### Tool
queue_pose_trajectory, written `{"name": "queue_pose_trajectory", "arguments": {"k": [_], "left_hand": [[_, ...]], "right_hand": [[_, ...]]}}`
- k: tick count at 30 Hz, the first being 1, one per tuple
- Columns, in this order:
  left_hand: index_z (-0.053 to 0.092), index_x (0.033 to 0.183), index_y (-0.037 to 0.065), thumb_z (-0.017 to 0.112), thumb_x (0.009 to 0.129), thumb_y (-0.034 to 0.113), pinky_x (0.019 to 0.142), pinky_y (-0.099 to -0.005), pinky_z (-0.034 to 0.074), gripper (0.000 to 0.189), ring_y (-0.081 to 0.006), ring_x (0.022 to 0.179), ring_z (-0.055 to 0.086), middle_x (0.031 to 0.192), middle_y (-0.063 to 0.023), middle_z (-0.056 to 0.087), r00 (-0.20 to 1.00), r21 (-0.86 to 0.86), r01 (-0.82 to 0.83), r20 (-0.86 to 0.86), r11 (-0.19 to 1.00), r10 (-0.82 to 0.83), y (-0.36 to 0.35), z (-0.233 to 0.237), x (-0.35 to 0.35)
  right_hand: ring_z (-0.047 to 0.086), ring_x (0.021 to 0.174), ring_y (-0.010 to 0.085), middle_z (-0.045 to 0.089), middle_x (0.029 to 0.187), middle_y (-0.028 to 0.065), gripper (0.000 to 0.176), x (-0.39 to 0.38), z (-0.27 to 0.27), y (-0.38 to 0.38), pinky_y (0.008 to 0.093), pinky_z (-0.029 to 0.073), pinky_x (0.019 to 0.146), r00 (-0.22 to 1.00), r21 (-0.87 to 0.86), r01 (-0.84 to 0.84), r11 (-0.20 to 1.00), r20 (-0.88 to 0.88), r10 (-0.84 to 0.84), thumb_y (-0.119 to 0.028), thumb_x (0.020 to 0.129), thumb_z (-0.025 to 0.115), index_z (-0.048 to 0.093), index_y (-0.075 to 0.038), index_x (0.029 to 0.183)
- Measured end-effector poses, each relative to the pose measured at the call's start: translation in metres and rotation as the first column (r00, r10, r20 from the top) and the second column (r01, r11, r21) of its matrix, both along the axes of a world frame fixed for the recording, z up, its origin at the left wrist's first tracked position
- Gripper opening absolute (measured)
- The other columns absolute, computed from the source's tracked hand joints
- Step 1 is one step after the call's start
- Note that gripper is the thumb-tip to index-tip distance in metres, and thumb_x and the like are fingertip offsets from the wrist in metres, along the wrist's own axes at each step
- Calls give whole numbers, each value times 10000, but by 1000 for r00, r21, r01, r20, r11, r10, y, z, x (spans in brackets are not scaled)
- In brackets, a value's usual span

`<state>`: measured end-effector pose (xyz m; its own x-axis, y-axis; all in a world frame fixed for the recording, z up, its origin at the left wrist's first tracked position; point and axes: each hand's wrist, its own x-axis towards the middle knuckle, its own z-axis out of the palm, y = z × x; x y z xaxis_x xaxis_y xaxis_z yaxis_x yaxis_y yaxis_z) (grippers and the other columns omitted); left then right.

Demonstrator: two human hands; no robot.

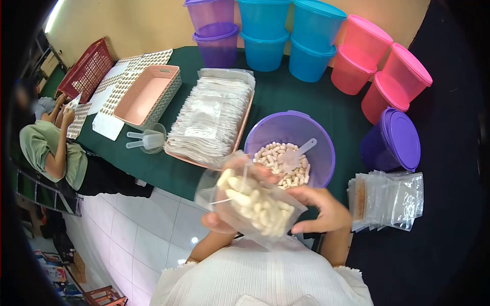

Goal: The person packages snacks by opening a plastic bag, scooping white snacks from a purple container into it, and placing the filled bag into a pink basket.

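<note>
Both my hands hold a small clear plastic bag [250, 201] partly filled with pale capsule-shaped pieces, close to my chest. My left hand [219, 220] grips the bag from below and behind, mostly hidden by it. My right hand [322, 206] pinches the bag's right edge. Just beyond the bag stands an open purple tub [290, 133] with more of the pale pieces and a clear scoop [296, 155] lying in it.
A pink tray of stacked clear packets [209, 120], a pink basket [148, 94] and scoops in a clear cup [149, 138] lie on the dark green table [286, 92]. Lidded purple, blue and pink tubs line the back; empty bags [390, 200] at right. Another person [53, 150] sits at left.
</note>
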<state>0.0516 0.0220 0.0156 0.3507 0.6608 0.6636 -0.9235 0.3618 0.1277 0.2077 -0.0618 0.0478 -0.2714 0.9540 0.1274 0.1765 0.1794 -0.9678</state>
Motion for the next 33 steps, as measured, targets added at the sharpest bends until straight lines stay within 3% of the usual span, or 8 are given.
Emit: {"name": "queue_pose_trajectory", "arguments": {"k": [1, 3, 4, 6, 13, 23, 25, 33], "left_hand": [[148, 1282, -4, 563, 660, 499, 958, -478, 316, 901, -369, 1124, 388, 1208, -256, 347, 1000, -2, 6, 6, 1000, -6, -3, 0, 4], [139, 1292, -3, 582, 644, 460, 968, -471, 300, 912, -365, 1158, 342, 1261, -251, 279, 902, -81, -102, -428, 991, 58, -10, 2, 10], [114, 1322, 38, 551, 668, 565, 994, -496, 239, 947, -336, 1215, 260, 1325, -214, 196, 791, 122, -209, -562, 970, 241, -3, 5, 10], [150, 1307, 17, 550, 685, 541, 973, -470, 278, 906, -331, 1210, 268, 1332, -185, 195, 703, 168, -426, -556, 889, 443, 3, -3, 14], [315, 1196, 38, 405, 818, 471, 937, -542, 322, 582, -281, 1152, 365, 1297, -140, 249, 581, 111, -554, -658, 825, 479, 10, -28, -12], [376, 1081, 33, 447, 836, 334, 840, -481, 443, 395, -216, 981, 484, 1117, -115, 385, 534, 153, -502, -720, 851, 444, -19, -38, -3], [379, 1068, 29, 450, 837, 300, 833, -471, 449, 362, -207, 964, 489, 1096, -112, 394, 499, 159, -514, -744, 843, 444, -25, -38, -1], [396, 1028, 15, 469, 823, 148, 797, -432, 476, 255, -180, 899, 513, 1026, -109, 430, 397, 161, -455, -844, 876, 361, -40, -34, 7]], "right_hand": [[515, 977, 139, 553, 1048, 120, 547, -2, -12, -10, 270, 397, 823, 996, -77, -5, 997, -91, -2, -86, 672, 707, 445, 53, 1131], [519, 938, 118, 559, 1022, 97, 559, -2, -38, -27, 261, 411, 791, 986, -104, 60, 993, -149, -75, -47, 645, 722, 447, 59, 1120], [526, 926, 124, 560, 1018, 95, 542, 4, -43, -37, 265, 415, 786, 952, -180, 131, 975, -251, -175, -47, 646, 720, 454, 61, 1105], [550, 866, 114, 592, 954, 89, 456, 17, -46, -52, 242, 457, 719, 854, -236, 279, 931, -381, -353, -18, 657, 699, 496, 47, 1060], [578, 743, 86, 625, 865, 94, 422, 54, -34, -87, 201, 464, 618, 898, -295, 399, 868, -62, -435, -81, 716, 674, 485, 43, 1072], [556, 810, 91, 603, 884, 72, 434, 81, -27, -90, 222, 439, 711, 950, -356, 306, 883, 49, -310, -1, 734, 631, 440, 43, 1121], [565, 700, 75, 627, 831, 72, 452, 85, -32, -89, 206, 440, 571, 943, -306, 326, 894, 39, -331, -113, 715, 677, 480, 13, 1101], [598, 723, 112, 627, 804, 95, 460, 96, -35, -89, 220, 456, 606, 972, -201, 236, 951, 30, -235, -141, 709, 685, 481, 16, 1090]]}}
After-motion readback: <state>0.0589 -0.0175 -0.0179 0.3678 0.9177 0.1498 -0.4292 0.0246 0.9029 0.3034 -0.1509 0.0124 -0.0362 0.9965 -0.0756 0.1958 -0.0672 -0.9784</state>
